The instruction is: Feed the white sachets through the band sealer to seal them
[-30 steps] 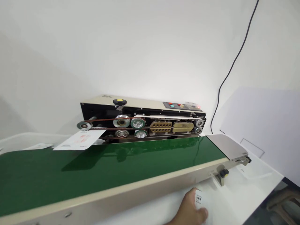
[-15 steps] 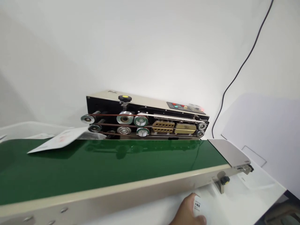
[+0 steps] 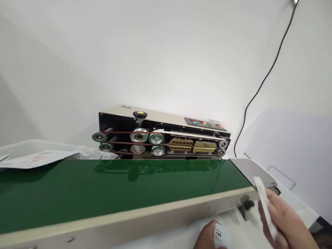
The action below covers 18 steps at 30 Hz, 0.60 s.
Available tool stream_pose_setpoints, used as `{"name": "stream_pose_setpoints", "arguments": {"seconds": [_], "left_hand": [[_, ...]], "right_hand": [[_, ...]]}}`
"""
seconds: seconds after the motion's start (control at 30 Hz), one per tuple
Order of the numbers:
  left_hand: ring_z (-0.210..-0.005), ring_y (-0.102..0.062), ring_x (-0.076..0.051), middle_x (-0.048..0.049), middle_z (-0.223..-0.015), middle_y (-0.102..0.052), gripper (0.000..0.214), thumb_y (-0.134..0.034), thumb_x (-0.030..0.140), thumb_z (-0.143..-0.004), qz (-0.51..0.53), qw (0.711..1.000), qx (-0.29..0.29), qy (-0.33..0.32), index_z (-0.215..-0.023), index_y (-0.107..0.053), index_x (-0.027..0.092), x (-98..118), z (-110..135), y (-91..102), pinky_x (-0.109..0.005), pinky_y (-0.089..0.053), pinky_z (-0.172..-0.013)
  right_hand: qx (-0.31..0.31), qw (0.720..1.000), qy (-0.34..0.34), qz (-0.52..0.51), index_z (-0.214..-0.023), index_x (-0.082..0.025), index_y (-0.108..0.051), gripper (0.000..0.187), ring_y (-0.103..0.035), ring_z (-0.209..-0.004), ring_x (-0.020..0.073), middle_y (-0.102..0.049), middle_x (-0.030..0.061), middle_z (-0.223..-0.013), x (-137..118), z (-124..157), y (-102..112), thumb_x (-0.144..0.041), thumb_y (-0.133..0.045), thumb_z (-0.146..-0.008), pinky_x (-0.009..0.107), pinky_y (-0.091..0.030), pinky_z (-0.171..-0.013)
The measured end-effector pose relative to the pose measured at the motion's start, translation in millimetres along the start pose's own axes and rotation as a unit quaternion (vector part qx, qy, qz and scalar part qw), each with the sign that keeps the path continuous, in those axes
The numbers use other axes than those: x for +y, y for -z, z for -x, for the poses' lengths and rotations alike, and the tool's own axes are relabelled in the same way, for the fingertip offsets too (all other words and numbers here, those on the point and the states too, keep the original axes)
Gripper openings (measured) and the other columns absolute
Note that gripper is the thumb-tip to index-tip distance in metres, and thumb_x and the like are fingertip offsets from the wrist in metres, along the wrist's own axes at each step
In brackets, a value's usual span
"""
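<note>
Low in the frame, my left hand [image 3: 206,237] is closed on a white labelled packet [image 3: 220,235] with small dark print, partly cut off by the bottom edge. At the right, my right hand [image 3: 287,218] pinches a flat white pouch [image 3: 266,207], seen nearly edge-on and slightly blurred. It is in front of the right end of the band sealer's green conveyor belt [image 3: 155,186]. Behind the belt stands the band sealer [image 3: 166,119], with metal wheels, reddish-brown belts and brass-coloured blocks. Another white pouch [image 3: 38,159] lies at the belt's far left.
A translucent white bin or liner [image 3: 23,145] sits behind the belt's left end. A black cable [image 3: 267,74] runs down the wall to the machine. Below the belt's right end is a black knob [image 3: 249,205]. The white table [image 3: 306,209] extends to the right.
My right hand has come into view from the right with a pouch. The pouch on the belt has moved left and lies flatter. My left hand has barely moved.
</note>
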<state>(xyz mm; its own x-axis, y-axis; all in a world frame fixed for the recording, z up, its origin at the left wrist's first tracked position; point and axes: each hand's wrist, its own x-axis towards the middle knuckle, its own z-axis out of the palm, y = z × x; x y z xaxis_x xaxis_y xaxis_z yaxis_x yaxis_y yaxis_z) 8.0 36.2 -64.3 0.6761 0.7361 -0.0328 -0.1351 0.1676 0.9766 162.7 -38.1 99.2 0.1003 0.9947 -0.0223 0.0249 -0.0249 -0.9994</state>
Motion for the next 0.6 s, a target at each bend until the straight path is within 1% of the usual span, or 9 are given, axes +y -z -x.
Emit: {"name": "stream_pose_setpoints", "arguments": {"seconds": [0.03, 0.1, 0.17, 0.27, 0.33, 0.4, 0.5, 0.6], "left_hand": [[-0.072, -0.056, -0.017, 0.0027, -0.070, -0.056, 0.031, -0.067, 0.009, -0.054, 0.001, 1.000, -0.001, 0.010, -0.081, -0.055, 0.017, 0, 1, -0.2, -0.026, -0.043, -0.067], [-0.074, -0.057, -0.017, 0.0025, -0.071, -0.057, 0.034, -0.067, 0.008, -0.054, 0.006, 1.000, 0.001, 0.027, -0.084, -0.055, 0.017, -1, 2, -0.9, -0.026, -0.043, -0.069], [-0.076, -0.058, -0.017, 0.0022, -0.073, -0.058, 0.036, -0.066, 0.007, -0.054, 0.009, 0.999, 0.002, 0.031, -0.087, -0.055, 0.017, -3, 2, -1.7, -0.026, -0.043, -0.071], [-0.076, -0.057, -0.018, 0.0023, -0.073, -0.057, 0.035, -0.066, 0.007, -0.054, 0.003, 1.000, 0.008, 0.030, -0.086, -0.054, 0.018, -4, 0, -2.4, -0.027, -0.043, -0.070], [-0.075, -0.056, -0.017, 0.0027, -0.072, -0.056, 0.034, -0.066, 0.008, -0.054, -0.006, 0.999, 0.010, 0.032, -0.083, -0.053, 0.018, -5, -1, -2.5, -0.026, -0.042, -0.069], [-0.073, -0.055, -0.016, 0.0036, -0.070, -0.055, 0.033, -0.066, 0.008, -0.054, -0.012, 0.999, 0.009, 0.031, -0.083, -0.052, 0.018, -5, -1, -2.3, -0.024, -0.042, -0.067], [-0.070, -0.054, -0.015, 0.0053, -0.067, -0.052, 0.033, -0.066, 0.008, -0.054, -0.020, 0.999, 0.008, 0.033, -0.082, -0.052, 0.018, -6, -2, -2.1, -0.023, -0.041, -0.065], [-0.070, -0.053, -0.015, 0.0059, -0.065, -0.051, 0.033, -0.067, 0.008, -0.052, -0.029, 0.999, 0.011, 0.029, -0.080, -0.052, 0.018, -6, -2, -2.2, -0.024, -0.040, -0.065]], "right_hand": [[0.040, 0.999, 0.011, -0.007, -0.105, -0.028, -0.054, 0.035, -0.045, -0.041, 0.0067, -0.057, -0.0027, -0.065, -11, -14, 2, -0.048, -0.061, -0.077, 0.016, -0.040, -0.036], [0.145, 0.989, 0.020, -0.007, -0.094, -0.020, -0.056, 0.023, -0.031, -0.033, 0.0018, -0.049, -0.0053, -0.054, -32, -44, 4, -0.034, -0.064, -0.077, 0.011, -0.029, -0.030], [0.199, 0.980, 0.008, 0.023, -0.082, -0.015, -0.055, 0.007, -0.028, -0.032, 0.0014, -0.042, -0.0063, -0.047, -48, -72, 7, -0.022, -0.057, -0.082, 0.010, -0.025, -0.029], [0.220, 0.972, -0.035, 0.073, -0.075, -0.013, -0.053, 0.012, -0.032, -0.033, 0.0029, -0.040, -0.0057, -0.044, -60, -107, 12, -0.013, -0.047, -0.086, 0.011, -0.028, -0.029], [0.238, 0.965, -0.059, 0.093, -0.074, -0.013, -0.052, 0.014, -0.034, -0.033, 0.0035, -0.041, -0.0053, -0.043, -59, -126, 16, -0.009, -0.045, -0.085, 0.012, -0.031, -0.030], [0.255, 0.959, -0.068, 0.101, -0.073, -0.013, -0.051, 0.015, -0.036, -0.033, 0.0038, -0.042, -0.0051, -0.043, -56, -141, 19, -0.006, -0.045, -0.084, 0.012, -0.034, -0.031], [0.265, 0.956, -0.074, 0.107, -0.071, -0.014, -0.050, 0.016, -0.036, -0.032, 0.0039, -0.042, -0.0050, -0.042, -49, -155, 19, -0.005, -0.045, -0.083, 0.012, -0.034, -0.030], [0.259, 0.956, -0.077, 0.116, -0.072, -0.014, -0.051, 0.014, -0.036, -0.032, 0.0039, -0.042, -0.0052, -0.042, -47, -160, 17, -0.007, -0.048, -0.083, 0.012, -0.033, -0.029]]}}
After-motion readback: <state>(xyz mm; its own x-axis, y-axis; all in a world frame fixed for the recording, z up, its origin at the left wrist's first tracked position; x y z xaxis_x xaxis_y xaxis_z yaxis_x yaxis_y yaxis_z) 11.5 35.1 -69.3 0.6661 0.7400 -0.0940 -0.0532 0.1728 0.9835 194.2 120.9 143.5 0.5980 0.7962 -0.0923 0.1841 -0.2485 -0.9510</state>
